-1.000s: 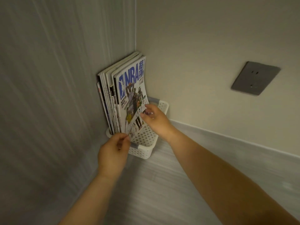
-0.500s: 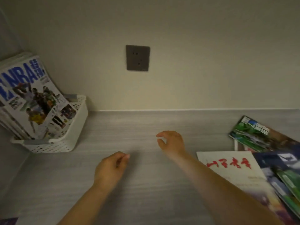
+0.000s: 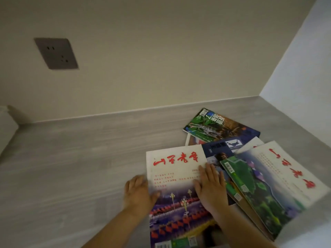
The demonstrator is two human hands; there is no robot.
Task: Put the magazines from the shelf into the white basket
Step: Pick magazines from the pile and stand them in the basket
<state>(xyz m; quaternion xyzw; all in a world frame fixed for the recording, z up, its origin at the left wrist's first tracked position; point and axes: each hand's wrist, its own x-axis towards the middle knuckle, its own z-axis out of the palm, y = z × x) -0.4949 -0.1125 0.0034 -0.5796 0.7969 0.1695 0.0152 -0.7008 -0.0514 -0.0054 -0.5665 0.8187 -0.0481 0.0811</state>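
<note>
Several magazines lie spread on the grey shelf [image 3: 80, 158] at the right. Nearest is a white magazine with red lettering [image 3: 175, 158] and a night street photo. My left hand [image 3: 138, 192] holds its left edge, thumb on the cover. My right hand [image 3: 209, 187] lies flat on the cover's right side, fingers apart. To the right sit a green magazine [image 3: 250, 185], a second white magazine with red lettering [image 3: 286, 169] and a dark blue one [image 3: 223, 145]. Behind them lies a green-covered magazine [image 3: 206, 127]. A blurred white shape [image 3: 5, 120] at the far left may be the basket.
A beige back wall carries a grey wall socket [image 3: 56, 53]. A pale side wall [image 3: 304, 68] closes the shelf on the right. Bare grey shelf surface stretches from the magazines leftward.
The view swung right, away from the basket of upright magazines. Both hands let go there and moved across the shelf onto the white magazine with red lettering.
</note>
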